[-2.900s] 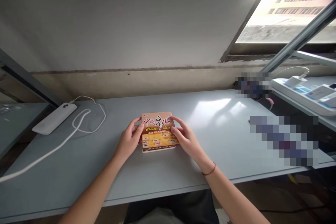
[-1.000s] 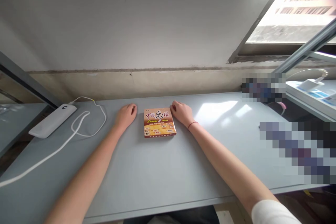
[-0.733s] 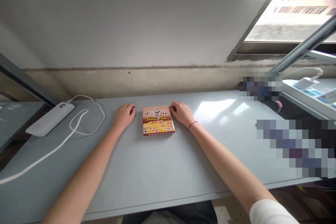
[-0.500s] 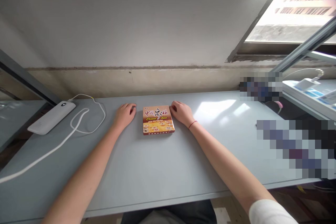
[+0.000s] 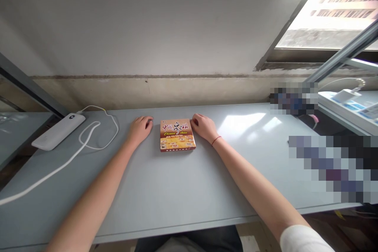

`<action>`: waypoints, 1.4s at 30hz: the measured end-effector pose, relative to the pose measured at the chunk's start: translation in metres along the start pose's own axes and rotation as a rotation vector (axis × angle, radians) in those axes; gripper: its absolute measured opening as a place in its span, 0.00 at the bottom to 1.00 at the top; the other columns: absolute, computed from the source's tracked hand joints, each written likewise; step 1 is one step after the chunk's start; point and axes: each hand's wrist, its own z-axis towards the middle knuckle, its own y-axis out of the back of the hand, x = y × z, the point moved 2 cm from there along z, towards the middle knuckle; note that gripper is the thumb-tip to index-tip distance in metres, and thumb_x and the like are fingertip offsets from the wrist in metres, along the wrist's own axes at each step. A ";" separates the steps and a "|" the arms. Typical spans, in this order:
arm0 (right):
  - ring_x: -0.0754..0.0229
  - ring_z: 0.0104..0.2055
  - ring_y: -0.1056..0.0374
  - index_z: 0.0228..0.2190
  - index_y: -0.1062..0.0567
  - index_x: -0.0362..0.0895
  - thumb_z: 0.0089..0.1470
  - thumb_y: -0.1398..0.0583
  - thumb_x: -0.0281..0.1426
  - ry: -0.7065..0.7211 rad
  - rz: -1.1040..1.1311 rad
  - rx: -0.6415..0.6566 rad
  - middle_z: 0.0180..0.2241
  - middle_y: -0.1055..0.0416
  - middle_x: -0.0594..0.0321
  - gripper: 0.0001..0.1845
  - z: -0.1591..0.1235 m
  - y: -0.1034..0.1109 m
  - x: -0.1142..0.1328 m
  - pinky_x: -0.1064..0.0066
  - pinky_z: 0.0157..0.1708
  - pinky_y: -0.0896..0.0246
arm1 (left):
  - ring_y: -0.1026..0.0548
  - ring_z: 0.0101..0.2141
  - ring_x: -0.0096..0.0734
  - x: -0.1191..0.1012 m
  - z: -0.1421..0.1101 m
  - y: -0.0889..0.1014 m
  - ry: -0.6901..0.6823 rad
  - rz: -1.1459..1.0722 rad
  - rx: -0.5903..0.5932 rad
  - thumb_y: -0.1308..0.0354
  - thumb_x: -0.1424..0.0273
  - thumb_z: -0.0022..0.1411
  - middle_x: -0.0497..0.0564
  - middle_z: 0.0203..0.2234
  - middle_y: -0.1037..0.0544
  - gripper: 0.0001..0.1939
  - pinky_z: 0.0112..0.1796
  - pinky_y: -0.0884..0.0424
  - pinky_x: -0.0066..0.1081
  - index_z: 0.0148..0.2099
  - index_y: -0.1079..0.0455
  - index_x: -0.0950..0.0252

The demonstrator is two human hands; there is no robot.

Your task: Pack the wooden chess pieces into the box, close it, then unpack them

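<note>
A small Chinese chess box [image 5: 177, 136] lies flat on the grey desk [image 5: 174, 189], its printed orange and yellow lid facing up. To its left rests my left hand [image 5: 141, 129], holding nothing, with the thumb apart from the loosely bent fingers and a gap between hand and box. My right hand [image 5: 203, 126] is on the desk close by the box's upper right edge, its fingers curled in and nothing visible in them. Whether its fingertips touch the box I cannot tell. A thin red cord circles the right wrist.
On the left lies a white power bank [image 5: 59, 132] with a looping white cable [image 5: 66, 164]. Blurred-out items [image 5: 327, 167] occupy the right side. A white charger [image 5: 346, 95] sits on a raised surface at far right. The wall [image 5: 177, 92] bounds the desk's back.
</note>
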 end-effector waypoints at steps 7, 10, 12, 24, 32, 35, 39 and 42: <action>0.62 0.27 0.40 0.27 0.30 0.46 0.57 0.48 0.34 -0.004 0.010 0.013 0.30 0.29 0.62 0.11 0.000 0.003 0.002 0.72 0.24 0.58 | 0.27 0.38 0.40 0.001 0.001 0.001 -0.008 -0.003 -0.007 0.55 0.68 0.64 0.53 0.37 0.22 0.16 0.44 0.33 0.37 0.45 0.28 0.64; 0.62 0.27 0.40 0.27 0.30 0.46 0.57 0.49 0.34 -0.004 0.005 0.014 0.30 0.29 0.62 0.11 0.000 0.003 0.001 0.72 0.24 0.58 | 0.27 0.39 0.40 0.002 0.001 0.001 -0.006 0.001 -0.007 0.55 0.67 0.63 0.53 0.37 0.22 0.17 0.44 0.33 0.37 0.46 0.28 0.64; 0.62 0.28 0.39 0.27 0.30 0.46 0.58 0.49 0.34 -0.003 0.001 0.016 0.30 0.29 0.62 0.11 0.000 0.002 0.001 0.72 0.24 0.58 | 0.27 0.39 0.40 0.002 0.001 0.000 -0.004 0.005 -0.006 0.55 0.67 0.63 0.53 0.37 0.22 0.17 0.43 0.33 0.36 0.46 0.28 0.63; 0.62 0.28 0.38 0.28 0.30 0.46 0.58 0.49 0.34 -0.003 -0.007 0.025 0.31 0.28 0.62 0.11 0.000 0.004 0.002 0.72 0.24 0.58 | 0.27 0.38 0.38 0.004 0.002 -0.001 -0.008 0.026 0.003 0.56 0.66 0.63 0.52 0.36 0.22 0.17 0.43 0.33 0.35 0.46 0.28 0.63; 0.62 0.29 0.38 0.28 0.30 0.46 0.58 0.49 0.34 -0.001 -0.007 0.029 0.32 0.28 0.62 0.11 0.001 0.004 0.003 0.72 0.24 0.58 | 0.27 0.37 0.38 0.002 0.003 0.002 -0.004 0.028 0.015 0.56 0.66 0.63 0.52 0.34 0.23 0.17 0.42 0.32 0.34 0.45 0.28 0.63; 0.62 0.29 0.38 0.28 0.31 0.46 0.58 0.49 0.34 0.002 -0.007 0.027 0.31 0.28 0.62 0.11 0.001 0.004 0.002 0.72 0.24 0.58 | 0.27 0.37 0.39 0.001 0.003 0.003 -0.015 0.029 0.016 0.57 0.66 0.63 0.53 0.34 0.23 0.18 0.43 0.33 0.36 0.45 0.28 0.64; 0.62 0.28 0.39 0.28 0.31 0.46 0.58 0.50 0.34 0.005 -0.007 0.023 0.31 0.28 0.62 0.11 0.000 0.003 0.002 0.72 0.24 0.59 | 0.27 0.37 0.39 0.001 0.003 0.002 -0.015 0.034 0.012 0.57 0.66 0.63 0.53 0.34 0.23 0.18 0.43 0.33 0.35 0.45 0.28 0.63; 0.62 0.28 0.39 0.28 0.31 0.46 0.58 0.50 0.34 0.005 -0.012 0.018 0.31 0.28 0.62 0.11 0.001 0.003 0.001 0.72 0.24 0.59 | 0.27 0.37 0.39 0.002 0.003 0.002 -0.017 0.028 0.013 0.57 0.65 0.63 0.53 0.35 0.23 0.18 0.43 0.33 0.36 0.45 0.28 0.63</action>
